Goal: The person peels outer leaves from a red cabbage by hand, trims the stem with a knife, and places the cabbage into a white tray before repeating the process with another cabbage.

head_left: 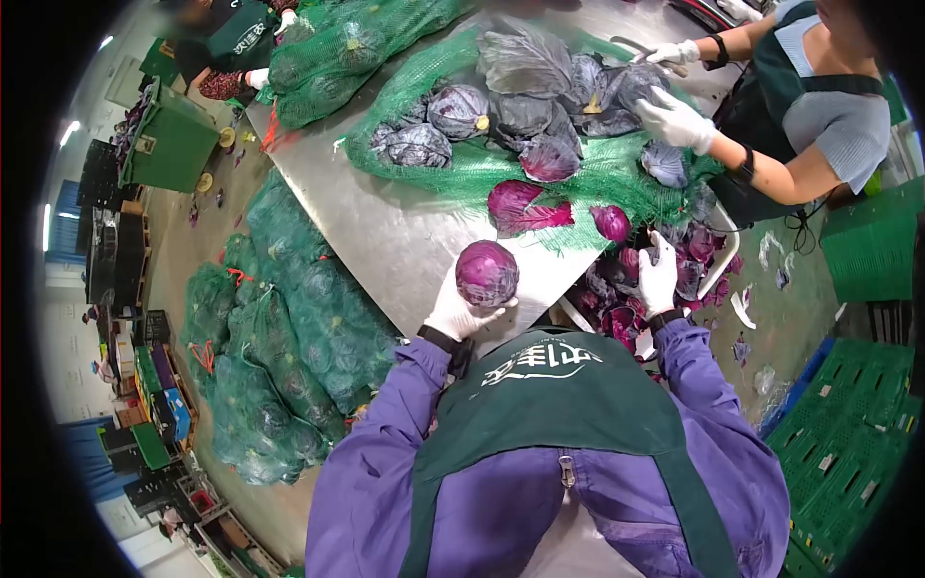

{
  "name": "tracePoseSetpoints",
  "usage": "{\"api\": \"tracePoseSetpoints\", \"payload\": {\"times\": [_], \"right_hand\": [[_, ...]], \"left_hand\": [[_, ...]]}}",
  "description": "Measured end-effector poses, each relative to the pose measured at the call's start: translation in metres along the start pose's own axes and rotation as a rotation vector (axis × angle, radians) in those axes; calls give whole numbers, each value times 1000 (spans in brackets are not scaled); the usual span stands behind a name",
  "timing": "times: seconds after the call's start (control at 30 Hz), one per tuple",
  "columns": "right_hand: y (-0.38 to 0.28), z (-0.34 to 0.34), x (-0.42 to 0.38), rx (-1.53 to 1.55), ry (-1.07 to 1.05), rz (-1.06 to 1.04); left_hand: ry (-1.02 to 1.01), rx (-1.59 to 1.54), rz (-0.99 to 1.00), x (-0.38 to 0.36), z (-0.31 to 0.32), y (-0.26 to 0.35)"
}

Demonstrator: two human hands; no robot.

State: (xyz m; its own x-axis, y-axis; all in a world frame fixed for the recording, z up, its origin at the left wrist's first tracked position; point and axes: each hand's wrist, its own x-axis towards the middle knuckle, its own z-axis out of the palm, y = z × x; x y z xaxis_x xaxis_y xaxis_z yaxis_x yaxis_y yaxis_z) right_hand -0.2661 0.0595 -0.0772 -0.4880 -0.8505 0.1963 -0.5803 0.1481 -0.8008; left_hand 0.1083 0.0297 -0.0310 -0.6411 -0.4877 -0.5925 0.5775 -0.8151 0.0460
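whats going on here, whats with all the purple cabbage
A person in a purple jacket and green apron stands at a steel table. Their gloved left hand holds a trimmed red cabbage, and the right hand is over a bin of loose leaves. Across the table a co-worker's gloved hands handle untrimmed cabbages on green netting.

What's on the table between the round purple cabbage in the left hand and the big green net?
In the head view, only bare steel table lies between the red cabbage, held by the left hand, and the green net.
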Motion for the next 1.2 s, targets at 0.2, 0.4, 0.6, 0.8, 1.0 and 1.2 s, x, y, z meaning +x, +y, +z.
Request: {"api": "tracePoseSetpoints", "payload": {"times": [0.2,0.4,0.6,0.8,1.0,1.2], "right_hand": [[-110,23,-25,438,-701,140],[-99,89,-34,299,-961,252],[-118,93,-26,427,-821,-108],[-130,80,-46,163,-705,-194],[-120,83,-42,99,-732,-287],[-122,96,-33,-89,-572,-530]], "left_hand": [[32,-324,-22,-2,18,-33],[596,973,451,-4,-14,-44],[528,1662,900,-1,40,-46],[564,1707,1021,25,30,-54],[493,1597,972,31,31,-48],[516,1631,1082,47,25,-48]]}}
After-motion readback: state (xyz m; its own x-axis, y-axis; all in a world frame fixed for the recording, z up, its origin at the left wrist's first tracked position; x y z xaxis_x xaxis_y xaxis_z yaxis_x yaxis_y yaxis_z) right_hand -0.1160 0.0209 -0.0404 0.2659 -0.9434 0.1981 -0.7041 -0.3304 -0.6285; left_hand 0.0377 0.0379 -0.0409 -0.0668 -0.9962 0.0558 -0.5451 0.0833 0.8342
